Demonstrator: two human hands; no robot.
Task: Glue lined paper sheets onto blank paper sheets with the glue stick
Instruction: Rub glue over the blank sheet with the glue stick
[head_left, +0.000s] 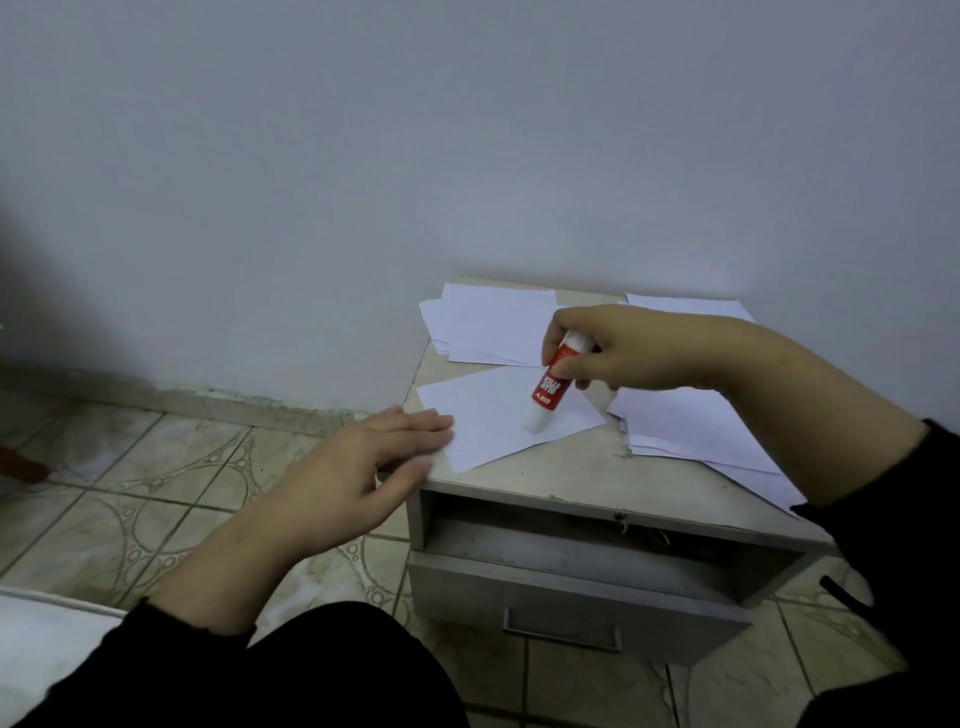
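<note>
A white sheet of paper (493, 415) lies tilted on the small cabinet top (571, 473). My right hand (623, 353) grips a red and white glue stick (550, 387), held tip down with its white end touching the sheet. My left hand (363, 462) lies flat with straight fingers pressing the sheet's left corner at the cabinet's edge. A pile of paper sheets (488, 322) sits at the back left of the top. Another pile of sheets (696, 431) lies on the right, partly under my right forearm.
The grey cabinet has an open slot under its top and a drawer (571, 608) with a metal handle. It stands against a pale wall (467, 156) on a patterned tile floor (156, 493). My black sleeves fill the lower corners.
</note>
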